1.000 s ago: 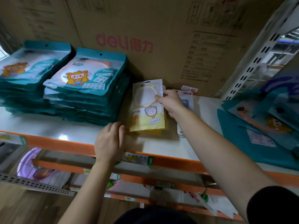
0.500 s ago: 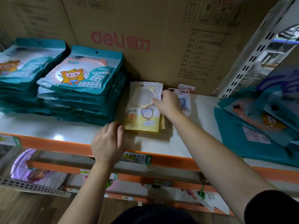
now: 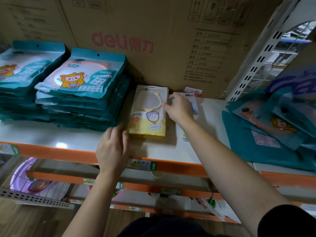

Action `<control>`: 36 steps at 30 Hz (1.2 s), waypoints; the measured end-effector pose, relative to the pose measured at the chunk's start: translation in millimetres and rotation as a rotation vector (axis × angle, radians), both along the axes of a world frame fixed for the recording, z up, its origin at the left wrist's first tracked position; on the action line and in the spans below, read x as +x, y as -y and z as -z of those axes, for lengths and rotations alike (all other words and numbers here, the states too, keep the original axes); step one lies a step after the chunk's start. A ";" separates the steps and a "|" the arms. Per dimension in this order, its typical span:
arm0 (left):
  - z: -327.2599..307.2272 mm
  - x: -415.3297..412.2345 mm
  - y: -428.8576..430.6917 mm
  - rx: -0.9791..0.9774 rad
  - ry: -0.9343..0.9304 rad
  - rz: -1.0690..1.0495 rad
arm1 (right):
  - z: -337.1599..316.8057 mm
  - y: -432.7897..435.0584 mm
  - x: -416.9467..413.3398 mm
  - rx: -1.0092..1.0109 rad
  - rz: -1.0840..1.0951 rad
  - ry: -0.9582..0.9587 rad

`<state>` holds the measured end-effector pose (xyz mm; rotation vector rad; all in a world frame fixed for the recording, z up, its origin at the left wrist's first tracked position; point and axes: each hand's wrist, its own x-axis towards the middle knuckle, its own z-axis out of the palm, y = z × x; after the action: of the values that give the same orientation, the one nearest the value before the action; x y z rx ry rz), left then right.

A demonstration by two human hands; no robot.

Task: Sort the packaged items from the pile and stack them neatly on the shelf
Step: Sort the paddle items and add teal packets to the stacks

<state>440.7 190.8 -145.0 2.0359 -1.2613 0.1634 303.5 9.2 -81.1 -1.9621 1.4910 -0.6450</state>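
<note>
A small stack of yellow mirror packets (image 3: 148, 113) lies flat on the white shelf (image 3: 68, 139), just right of two tall stacks of teal packets (image 3: 85, 93), (image 3: 22, 79). My left hand (image 3: 112, 147) rests on the shelf with straight fingers touching the yellow stack's near left corner. My right hand (image 3: 179, 108) touches the right edge of the top yellow packet with its fingertips. A loose pile of teal packets (image 3: 273, 127) lies at the right end of the shelf.
A large brown cardboard box (image 3: 153, 41) closes off the back of the shelf. Small pink-and-white packets (image 3: 193, 93) lie behind my right hand. A perforated white upright (image 3: 256, 65) stands at right. Lower orange shelves hold a purple basin (image 3: 25, 180).
The top yellow packet, earlier tilted up in my right hand, now lies flat on its stack. My right hand has let go and touches its edge. My left hand stays at the near corner.
</note>
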 end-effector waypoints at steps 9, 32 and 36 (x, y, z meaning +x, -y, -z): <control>-32.5 -64.5 45.6 0.050 0.157 0.255 | -5.4 -8.8 -104.8 -0.048 0.198 0.272; -59.9 -330.8 150.0 0.282 0.052 0.666 | -26.4 46.7 -479.9 -0.235 0.532 -0.070; -60.6 -359.1 156.9 0.270 0.008 0.622 | -18.0 82.7 -509.7 -0.174 0.428 -0.205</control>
<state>81.7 33.9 -84.4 1.7487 -1.9365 -0.3053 -206.2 -73.5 -63.1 -1.8910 2.0746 -0.7922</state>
